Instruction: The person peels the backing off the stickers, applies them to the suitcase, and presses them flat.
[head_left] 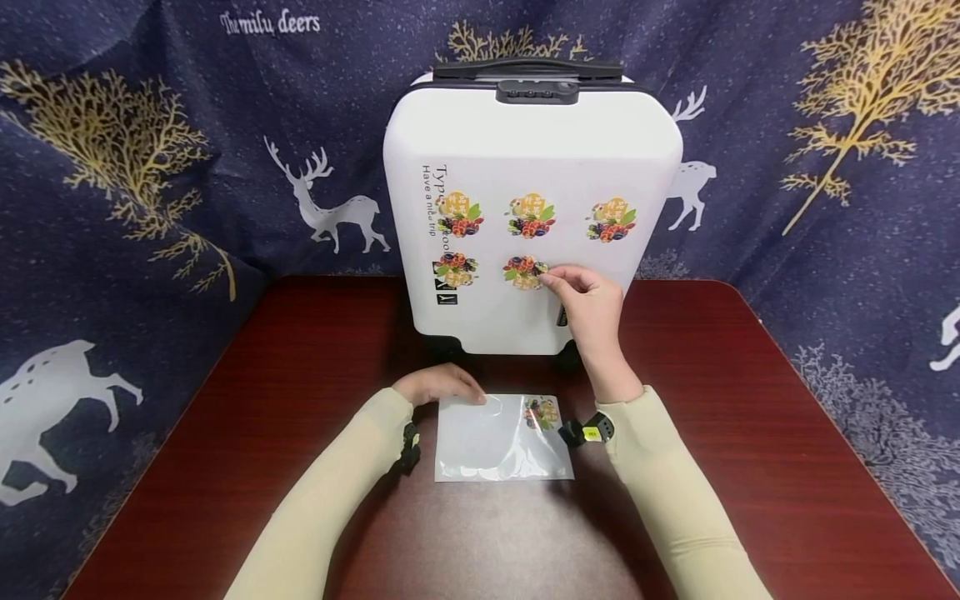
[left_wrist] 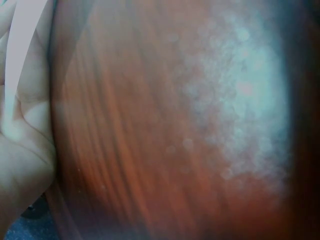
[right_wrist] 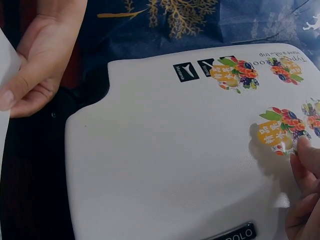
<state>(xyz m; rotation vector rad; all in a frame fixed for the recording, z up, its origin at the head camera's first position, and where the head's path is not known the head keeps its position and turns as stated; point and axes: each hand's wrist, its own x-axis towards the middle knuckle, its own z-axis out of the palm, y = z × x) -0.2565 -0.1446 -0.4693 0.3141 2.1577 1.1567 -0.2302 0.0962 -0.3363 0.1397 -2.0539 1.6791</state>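
My right hand pinches the right edge of a fruit sticker between thumb and fingers, against the front of a white suitcase. In the right wrist view, part of this sticker stands off the surface and casts a shadow. Four-cornered and glossy, a sticker sheet lies on the table below, bearing one fruit sticker at its upper right. My left hand grips the sheet's upper left edge, thumb on top and fingers beneath. Three fruit stickers form the suitcase's upper row, with another at lower left.
The suitcase stands upright at the back of the dark red table, against a blue curtain with deer and trees. Its black handle is on top, with dark wheels below. A camera is strapped to my right wrist.
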